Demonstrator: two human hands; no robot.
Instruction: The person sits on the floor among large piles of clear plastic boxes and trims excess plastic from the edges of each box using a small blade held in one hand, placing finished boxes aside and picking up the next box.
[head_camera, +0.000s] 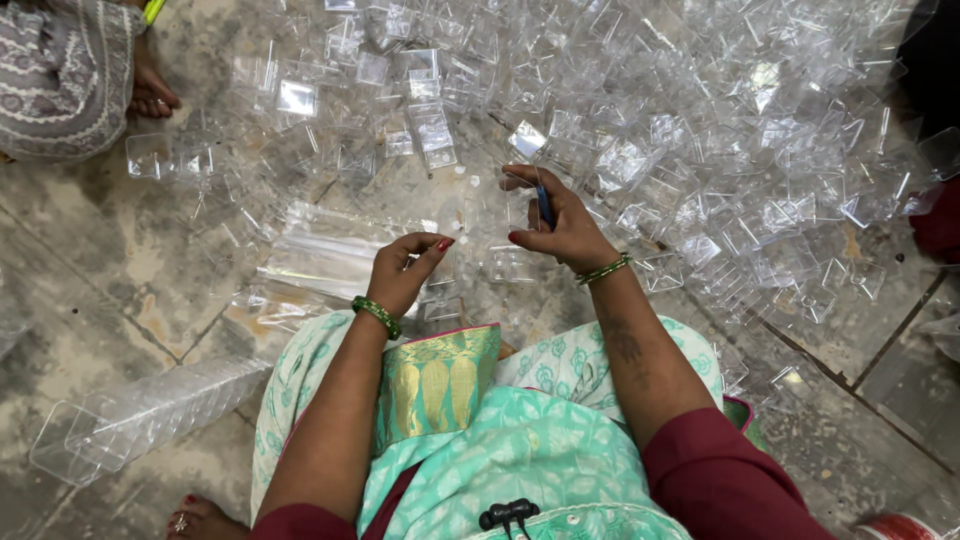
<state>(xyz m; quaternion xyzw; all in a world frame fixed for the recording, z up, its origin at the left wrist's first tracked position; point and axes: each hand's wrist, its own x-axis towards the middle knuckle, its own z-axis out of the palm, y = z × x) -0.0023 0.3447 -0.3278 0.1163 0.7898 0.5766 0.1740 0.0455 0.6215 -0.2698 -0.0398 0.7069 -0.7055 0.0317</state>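
Clear plastic box (520, 205) sits within right hand (565, 225) grip.

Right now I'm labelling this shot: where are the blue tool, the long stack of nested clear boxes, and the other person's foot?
blue tool (544, 206), head view, handle.
stack of nested clear boxes (150, 410), head view, middle.
other person's foot (153, 92), head view, toes.

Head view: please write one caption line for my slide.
Seated person's right hand holds a small blue tool and left hand a clear plastic box beside a heap of clear boxes.
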